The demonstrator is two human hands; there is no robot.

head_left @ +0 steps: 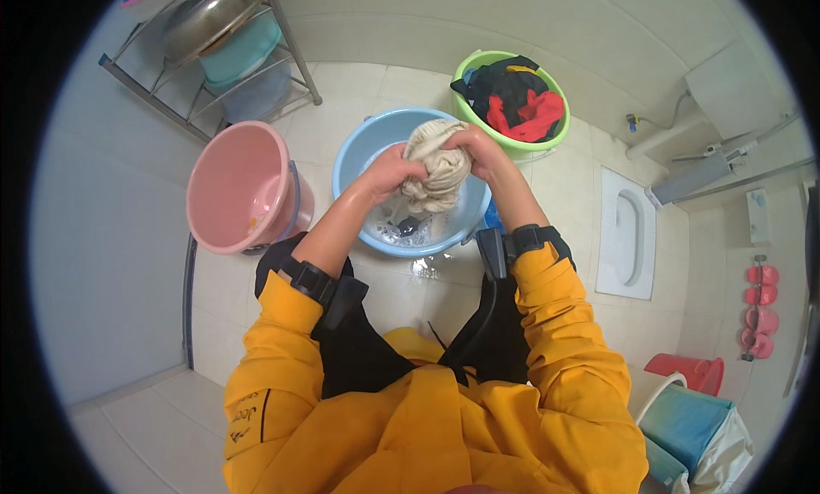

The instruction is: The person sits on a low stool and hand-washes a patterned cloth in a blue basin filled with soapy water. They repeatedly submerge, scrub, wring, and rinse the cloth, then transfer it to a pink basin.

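A bunched cream-coloured cloth garment (440, 173) hangs between my hands over a light blue basin (350, 156). My left hand (395, 171) grips its left side, fingers closed into the folds. At its upper right, my right hand (481, 149) is closed on the same garment. Its lower folds hang down into the basin, where soapy water (397, 231) with suds and a small dark item (408, 226) shows. Whether the garment touches the water, I cannot tell. Both hands look wet, and the fingertips are partly hidden by the fabric.
A pink bucket (235, 182) stands left of the basin. Behind it to the right is a green bucket (555, 144) of black and red clothes. A metal rack (299, 67) with bowls stands far left. A squat toilet (628, 238) lies right; wet floor (423, 272) shows in front.
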